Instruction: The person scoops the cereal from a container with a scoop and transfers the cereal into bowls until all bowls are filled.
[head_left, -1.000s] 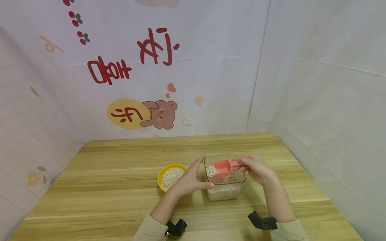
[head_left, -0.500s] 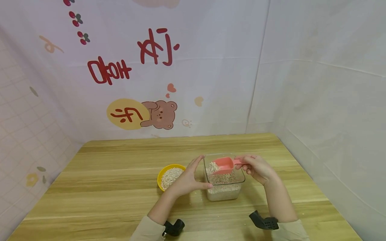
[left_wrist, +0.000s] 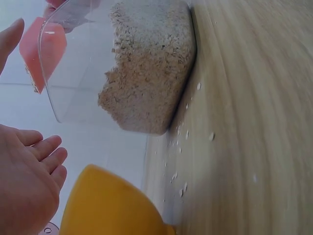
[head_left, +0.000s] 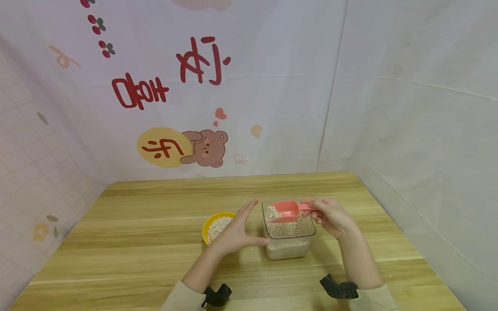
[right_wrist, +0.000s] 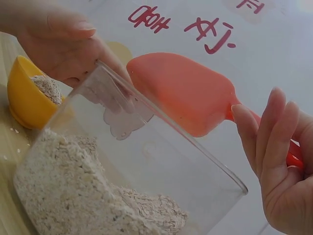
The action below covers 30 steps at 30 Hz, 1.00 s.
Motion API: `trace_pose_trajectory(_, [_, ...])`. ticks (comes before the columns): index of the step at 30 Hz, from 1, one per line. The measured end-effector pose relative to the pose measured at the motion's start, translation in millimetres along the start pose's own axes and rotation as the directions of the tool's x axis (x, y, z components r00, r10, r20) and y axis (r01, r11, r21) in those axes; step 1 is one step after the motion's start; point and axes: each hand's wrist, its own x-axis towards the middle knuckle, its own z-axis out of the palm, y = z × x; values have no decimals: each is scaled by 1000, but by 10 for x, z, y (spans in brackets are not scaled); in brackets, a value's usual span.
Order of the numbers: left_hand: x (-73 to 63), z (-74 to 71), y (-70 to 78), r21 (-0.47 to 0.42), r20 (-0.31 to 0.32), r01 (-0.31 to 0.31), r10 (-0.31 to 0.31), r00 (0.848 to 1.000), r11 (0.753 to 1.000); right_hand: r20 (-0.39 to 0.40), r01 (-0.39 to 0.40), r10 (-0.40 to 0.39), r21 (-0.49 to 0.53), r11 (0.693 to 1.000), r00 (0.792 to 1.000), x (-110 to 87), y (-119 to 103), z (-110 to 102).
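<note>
My right hand (head_left: pixel 328 217) pinches the handle of a pink scoop (head_left: pixel 288 211), which carries oats (head_left: pixel 272 213) at its front end. In the right wrist view the scoop (right_wrist: pixel 183 93) hangs level with the rim of a clear square container (head_left: pixel 288 250) partly filled with oats. Left of the container my left hand (head_left: pixel 236 233) is spread, thumb and fingers apart, with nothing in its grip; its thumb tip comes close to the container's near left corner. Partly hidden behind that hand is a yellow bowl (head_left: pixel 207 224) heaped with oats (head_left: pixel 218 227).
Loose oat flakes (left_wrist: pixel 183 188) lie scattered on the wooden table (head_left: pixel 136 242) between bowl and container. A printed white cloth (head_left: pixel 284 108) hangs behind the table and along both sides. Each wrist wears a black mount (head_left: pixel 338 287).
My left hand has drawn back to the left, away from the container's rim. The loaded scoop has risen slightly above the container, with the right hand still on its handle.
</note>
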Motion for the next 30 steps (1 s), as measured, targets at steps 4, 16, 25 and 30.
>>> trace_pose_trajectory(4, [-44,-49,-21,7,-9,2,-2,1000,1000,-3,14,-14,16,1000,1000,3,-5,62])
trace_pose_trajectory(16, [-156,-207,-103,58,-47,29,-26,999,998,-35,26,-25,21,999,999,10,-6,277])
trace_pose_trajectory(25, [-250,-347,-173,-2,-70,68,-68,995,998,-21,23,-22,48,999,1000,42,29,418])
trace_pose_trajectory(30, [-314,-421,-257,-4,-75,68,-68,995,998,-53,7,-4,51,999,999,60,50,499])
